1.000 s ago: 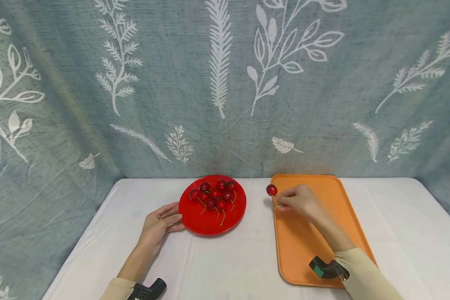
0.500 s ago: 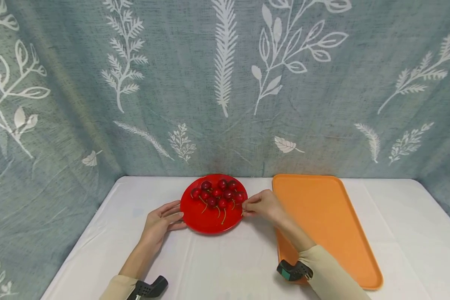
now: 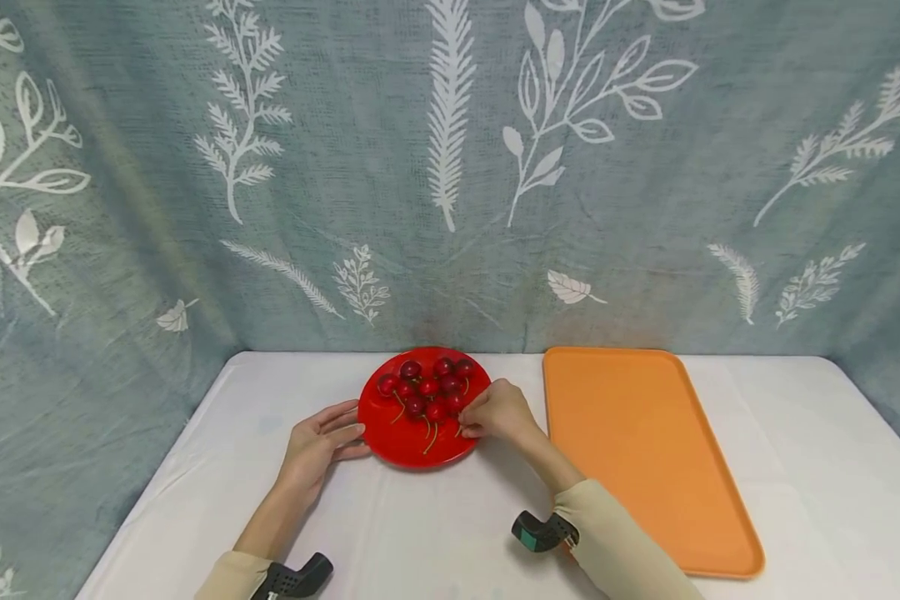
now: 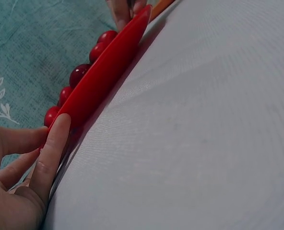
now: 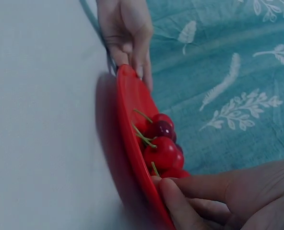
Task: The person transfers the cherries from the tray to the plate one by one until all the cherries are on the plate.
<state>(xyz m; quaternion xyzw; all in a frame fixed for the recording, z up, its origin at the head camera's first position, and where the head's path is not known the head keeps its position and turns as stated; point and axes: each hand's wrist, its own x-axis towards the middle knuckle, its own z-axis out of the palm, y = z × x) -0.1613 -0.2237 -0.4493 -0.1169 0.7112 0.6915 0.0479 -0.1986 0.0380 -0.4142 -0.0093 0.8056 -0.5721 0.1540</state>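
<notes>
A red plate (image 3: 390, 446) lies toward the left side of the table with several dark and bright red cherries (image 3: 427, 387) on it, some with green stems. My left hand (image 3: 311, 450) holds the plate's left rim between thumb and fingers, seen close in the left wrist view. Over the plate's right part, my right hand (image 3: 498, 412) pinches the stem of a cherry (image 3: 455, 403) low among the others. The right wrist view shows thumb and forefinger together at that stem; this cherry (image 5: 174, 173) is partly hidden behind the fingers.
An orange rectangular tray (image 3: 645, 450) lies on the white-covered table (image 3: 420, 533), right of the plate. The right forearm passes over its near left edge. A green-blue curtain (image 3: 390, 167) with white leaf patterns hangs behind the table.
My right hand has moved left from the tray's left edge to the plate, carrying a cherry by its stem, and the cherry now sits among the others. The left hand stays at the rim.
</notes>
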